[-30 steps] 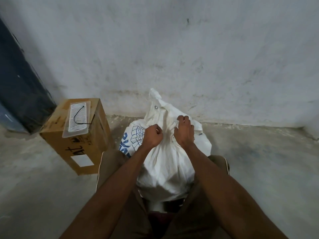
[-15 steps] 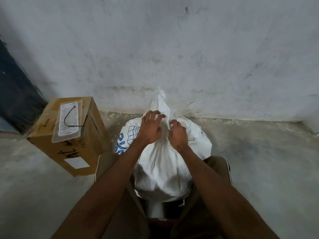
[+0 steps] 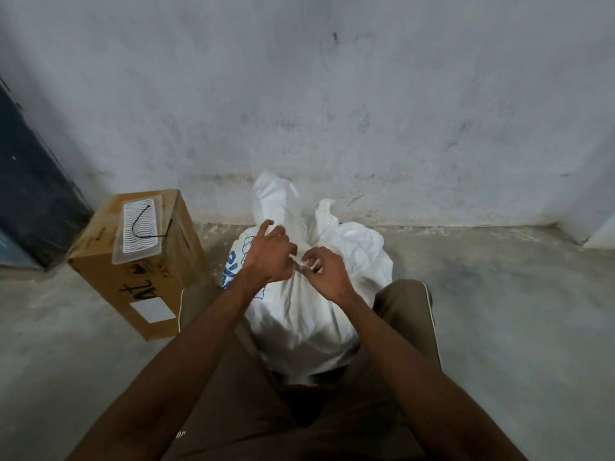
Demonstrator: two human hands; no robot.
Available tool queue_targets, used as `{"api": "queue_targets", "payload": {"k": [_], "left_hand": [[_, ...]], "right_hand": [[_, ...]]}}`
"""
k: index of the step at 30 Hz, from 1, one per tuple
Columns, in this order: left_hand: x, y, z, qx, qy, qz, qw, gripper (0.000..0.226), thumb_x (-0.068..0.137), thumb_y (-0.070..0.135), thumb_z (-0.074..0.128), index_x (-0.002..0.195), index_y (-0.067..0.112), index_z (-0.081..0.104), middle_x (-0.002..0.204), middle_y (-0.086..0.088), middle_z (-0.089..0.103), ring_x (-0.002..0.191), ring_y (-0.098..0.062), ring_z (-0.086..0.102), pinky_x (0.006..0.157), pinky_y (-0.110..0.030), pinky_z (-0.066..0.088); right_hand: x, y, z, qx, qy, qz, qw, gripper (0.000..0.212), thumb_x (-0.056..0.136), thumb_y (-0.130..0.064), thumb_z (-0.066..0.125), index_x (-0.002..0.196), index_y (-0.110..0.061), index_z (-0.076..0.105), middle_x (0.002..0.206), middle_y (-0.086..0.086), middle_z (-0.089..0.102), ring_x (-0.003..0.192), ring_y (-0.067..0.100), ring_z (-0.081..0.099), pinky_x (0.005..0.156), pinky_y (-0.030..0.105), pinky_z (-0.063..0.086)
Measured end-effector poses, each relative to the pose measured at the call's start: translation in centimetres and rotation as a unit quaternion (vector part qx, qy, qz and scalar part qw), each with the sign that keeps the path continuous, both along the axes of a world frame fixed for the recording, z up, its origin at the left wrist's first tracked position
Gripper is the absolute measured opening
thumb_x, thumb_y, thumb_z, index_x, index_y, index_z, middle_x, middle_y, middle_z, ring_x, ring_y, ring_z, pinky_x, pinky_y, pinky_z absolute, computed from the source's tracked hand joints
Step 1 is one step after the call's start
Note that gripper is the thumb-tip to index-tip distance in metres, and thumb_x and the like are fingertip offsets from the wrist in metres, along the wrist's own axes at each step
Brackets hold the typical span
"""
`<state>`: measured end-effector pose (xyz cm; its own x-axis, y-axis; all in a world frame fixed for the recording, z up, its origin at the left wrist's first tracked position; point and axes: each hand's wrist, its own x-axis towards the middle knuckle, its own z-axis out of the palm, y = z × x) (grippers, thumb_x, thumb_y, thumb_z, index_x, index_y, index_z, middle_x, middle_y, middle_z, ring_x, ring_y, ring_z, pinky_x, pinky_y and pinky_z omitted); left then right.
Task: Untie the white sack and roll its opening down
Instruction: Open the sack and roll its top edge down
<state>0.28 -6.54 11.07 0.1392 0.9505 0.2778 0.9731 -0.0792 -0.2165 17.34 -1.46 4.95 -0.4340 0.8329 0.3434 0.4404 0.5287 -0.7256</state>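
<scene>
White sack (image 3: pixel 309 304) stands on the floor (image 3: pixel 499 294) between the person's knees, neck gathered and apparently tied; left hand (image 3: pixel 271 257) and right hand (image 3: pixel 324 272), fingers curled, pinch at the knot (image 3: pixel 301 261), so untying is judged under way, loosening next, rolling not begun.

White sack (image 3: pixel 309 311) (blue print) — brown cardboard box (image 3: pixel 146 277) — grey wall (image 3: pixel 332 111).
</scene>
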Motion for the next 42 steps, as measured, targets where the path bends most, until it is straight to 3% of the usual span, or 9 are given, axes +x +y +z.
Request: {"api": "queue_targets", "payload": {"k": [5, 11, 15, 18, 22, 27, 31, 37, 42], "left_hand": [[1.2, -2.3, -0.3, -0.142, -0.091, 0.076, 0.983, 0.034, 0.076, 0.048, 0.063, 0.106, 0.033, 0.067, 0.098, 0.001, 0.070, 0.101, -0.021, 0.064, 0.090, -0.036, 0.043], [1.4, 1.2, -1.8, -0.212, -0.223, 0.144, 0.940, 0.053, 0.093, 0.055, 0.046, 0.138, 0.028, 0.050, 0.132, -0.007, 0.061, 0.117, -0.033, 0.059, 0.092, -0.042, 0.046], [1.4, 3.6, -3.1, -0.170, -0.083, 0.167, 0.968, 0.038, 0.090, 0.031, 0.054, 0.125, 0.016, 0.055, 0.112, -0.008, 0.068, 0.101, -0.027, 0.066, 0.077, -0.033, 0.045], [1.1, 6.0, -4.5, -0.235, -0.032, 0.186, 0.954, 0.039, 0.089, 0.038, 0.056, 0.123, 0.020, 0.062, 0.122, -0.008, 0.061, 0.115, -0.025, 0.057, 0.088, -0.037, 0.046], [-0.1, 9.1, -6.8, -0.273, -0.077, 0.203, 0.937, 0.051, 0.087, 0.044, 0.052, 0.132, 0.021, 0.057, 0.141, -0.011, 0.045, 0.133, -0.038, 0.039, 0.104, -0.050, 0.036], [-1.4, 10.6, -8.4, -0.211, -0.144, 0.156, 0.954, 0.047, 0.092, 0.042, 0.046, 0.129, 0.012, 0.052, 0.128, -0.015, 0.058, 0.118, -0.036, 0.055, 0.102, -0.051, 0.041], [-2.6, 9.9, -11.1, -0.192, -0.188, 0.147, 0.952, 0.061, 0.092, 0.059, 0.041, 0.146, 0.032, 0.034, 0.128, -0.013, 0.062, 0.115, -0.038, 0.058, 0.095, -0.057, 0.040], [-2.4, 8.2, -12.2, -0.320, -0.199, 0.140, 0.916, 0.051, 0.075, 0.059, 0.037, 0.107, 0.031, 0.065, 0.116, 0.002, 0.067, 0.110, -0.027, 0.062, 0.099, -0.055, 0.043], [-1.4, 7.5, -11.4, -0.188, -0.204, 0.162, 0.947, 0.044, 0.093, 0.046, 0.039, 0.099, 0.018, 0.071, 0.108, -0.006, 0.063, 0.099, -0.029, 0.063, 0.085, -0.043, 0.050]], "right_hand": [[1.1, 1.0, 0.6, 0.067, -0.066, -0.002, 0.996, 0.020, 0.092, -0.017, 0.063, 0.111, -0.020, 0.068, 0.112, -0.001, 0.058, 0.092, 0.015, 0.063, 0.083, 0.032, 0.055], [-0.8, 2.6, -0.1, -0.022, -0.210, -0.048, 0.976, 0.039, 0.089, -0.012, 0.061, 0.128, -0.010, 0.056, 0.124, 0.011, 0.053, 0.106, 0.032, 0.061, 0.093, 0.042, 0.050], [-1.7, 3.8, -0.6, -0.111, -0.257, -0.076, 0.957, 0.037, 0.095, -0.021, 0.059, 0.129, -0.009, 0.053, 0.129, 0.012, 0.058, 0.116, 0.032, 0.061, 0.093, 0.038, 0.050], [-2.6, 5.6, -0.2, -0.121, -0.327, -0.063, 0.935, 0.034, 0.097, -0.025, 0.056, 0.129, -0.012, 0.055, 0.131, 0.010, 0.057, 0.119, 0.030, 0.059, 0.095, 0.039, 0.049], [-4.2, 8.1, -0.1, 0.015, -0.412, -0.065, 0.909, 0.027, 0.094, -0.021, 0.060, 0.121, -0.018, 0.061, 0.127, 0.006, 0.058, 0.114, 0.027, 0.060, 0.090, 0.037, 0.051], [-4.3, 9.9, -2.0, 0.067, -0.468, -0.030, 0.881, 0.067, 0.083, -0.028, 0.076, 0.141, -0.017, 0.044, 0.138, 0.009, 0.050, 0.125, 0.029, 0.052, 0.102, 0.039, 0.046], [-3.7, 10.2, -3.7, 0.023, -0.514, -0.005, 0.858, 0.036, 0.100, -0.028, 0.052, 0.134, -0.016, 0.048, 0.134, 0.009, 0.053, 0.119, 0.027, 0.059, 0.096, 0.043, 0.047], [-3.8, 10.0, -3.1, -0.086, -0.548, 0.113, 0.825, 0.044, 0.097, -0.024, 0.056, 0.137, -0.008, 0.048, 0.140, 0.015, 0.051, 0.124, 0.032, 0.056, 0.100, 0.044, 0.047], [-4.1, 9.6, -2.1, -0.049, -0.485, 0.030, 0.873, 0.032, 0.098, -0.025, 0.050, 0.128, -0.013, 0.056, 0.130, 0.010, 0.058, 0.119, 0.030, 0.059, 0.095, 0.041, 0.047]]}}
